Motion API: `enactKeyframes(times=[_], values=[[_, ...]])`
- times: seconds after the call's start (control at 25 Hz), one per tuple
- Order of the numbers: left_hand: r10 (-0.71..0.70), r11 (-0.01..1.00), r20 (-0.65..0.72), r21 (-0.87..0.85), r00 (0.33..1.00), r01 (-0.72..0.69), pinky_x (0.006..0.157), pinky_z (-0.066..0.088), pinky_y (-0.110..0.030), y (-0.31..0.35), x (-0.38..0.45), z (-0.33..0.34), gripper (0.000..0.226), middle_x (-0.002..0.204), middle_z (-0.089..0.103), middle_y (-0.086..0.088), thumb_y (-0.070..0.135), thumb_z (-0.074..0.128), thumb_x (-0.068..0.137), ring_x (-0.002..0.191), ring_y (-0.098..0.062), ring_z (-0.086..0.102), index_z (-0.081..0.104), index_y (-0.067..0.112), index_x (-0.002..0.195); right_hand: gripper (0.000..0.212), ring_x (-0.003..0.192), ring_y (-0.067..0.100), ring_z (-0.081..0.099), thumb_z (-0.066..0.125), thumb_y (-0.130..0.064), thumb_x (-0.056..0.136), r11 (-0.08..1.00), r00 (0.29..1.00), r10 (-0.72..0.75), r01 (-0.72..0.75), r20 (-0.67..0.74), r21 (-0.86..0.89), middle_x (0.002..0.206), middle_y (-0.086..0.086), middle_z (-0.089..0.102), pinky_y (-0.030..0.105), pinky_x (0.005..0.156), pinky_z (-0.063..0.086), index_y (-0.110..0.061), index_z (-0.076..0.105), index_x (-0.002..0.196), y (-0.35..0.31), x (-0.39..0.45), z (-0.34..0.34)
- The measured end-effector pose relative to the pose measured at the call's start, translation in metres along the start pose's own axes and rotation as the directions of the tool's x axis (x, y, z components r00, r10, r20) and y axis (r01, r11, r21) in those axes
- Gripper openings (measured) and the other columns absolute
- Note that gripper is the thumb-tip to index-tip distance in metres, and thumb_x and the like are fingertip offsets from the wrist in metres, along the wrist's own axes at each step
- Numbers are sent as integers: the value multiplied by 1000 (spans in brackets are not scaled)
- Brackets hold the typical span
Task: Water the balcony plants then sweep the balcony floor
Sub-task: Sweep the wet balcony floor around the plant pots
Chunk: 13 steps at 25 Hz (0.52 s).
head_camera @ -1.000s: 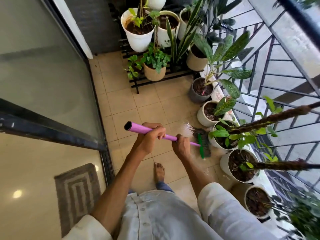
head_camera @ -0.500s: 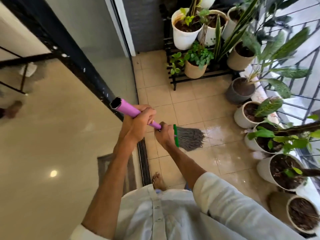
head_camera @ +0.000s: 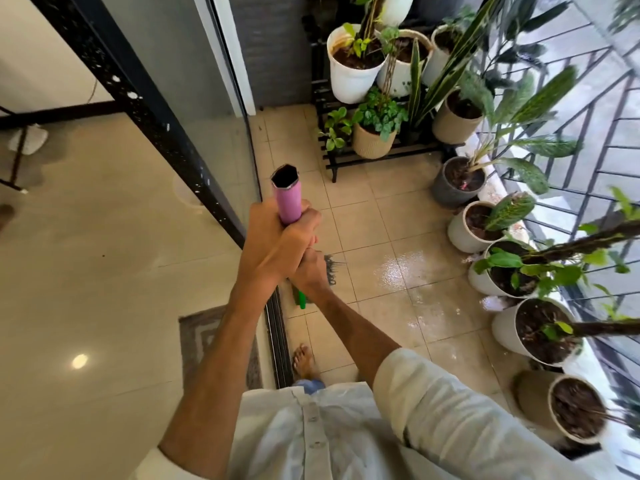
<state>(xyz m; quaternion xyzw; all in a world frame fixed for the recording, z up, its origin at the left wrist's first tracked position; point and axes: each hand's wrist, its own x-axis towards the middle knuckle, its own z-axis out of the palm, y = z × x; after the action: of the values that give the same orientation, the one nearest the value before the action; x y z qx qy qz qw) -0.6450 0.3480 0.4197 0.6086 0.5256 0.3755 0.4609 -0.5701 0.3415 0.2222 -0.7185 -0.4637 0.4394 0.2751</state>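
two bare hands — left hand (head_camera: 277,244) and right hand (head_camera: 310,271), one pink-handled broom with green head (head_camera: 286,206), one black slatted plant stand (head_camera: 346,157), one grey patterned doormat (head_camera: 201,337), one bare foot (head_camera: 303,358) — potted plants too overlapped to count surely

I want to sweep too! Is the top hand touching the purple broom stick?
Touching. The head view shows the left hand wrapped around the purple stick, fingers closed on it.
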Motion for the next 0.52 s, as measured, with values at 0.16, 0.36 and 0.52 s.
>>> enactKeyframes(times=[0.16,0.36,0.52], values=[[-31,998,114,-45,993,37,79,61,-58,3,-6,57,28,62,66,-19,23,64,83,76,-39,72,61,4,61,25,53,12,57,67,-11,92,998,994,-19,13,-109,-55,64,-10,53,31,49,56,-26,52,79,35,-8,-70],[-53,978,218,-185,975,95,82,63,-55,3,-20,148,39,70,67,-22,36,64,75,88,-38,75,63,-2,67,4,56,26,59,63,-16,88,978,984,23,-59,-179,-200,65,0,56,36,51,48,-16,61,85,108,-22,-156],[-44,966,345,-224,938,128,83,61,-33,16,-31,234,42,77,74,-18,39,64,79,98,-31,77,71,-2,72,15,57,17,57,63,-20,89,955,965,91,-156,-247,-254,73,-1,63,27,55,41,-12,72,99,173,-39,-237]])
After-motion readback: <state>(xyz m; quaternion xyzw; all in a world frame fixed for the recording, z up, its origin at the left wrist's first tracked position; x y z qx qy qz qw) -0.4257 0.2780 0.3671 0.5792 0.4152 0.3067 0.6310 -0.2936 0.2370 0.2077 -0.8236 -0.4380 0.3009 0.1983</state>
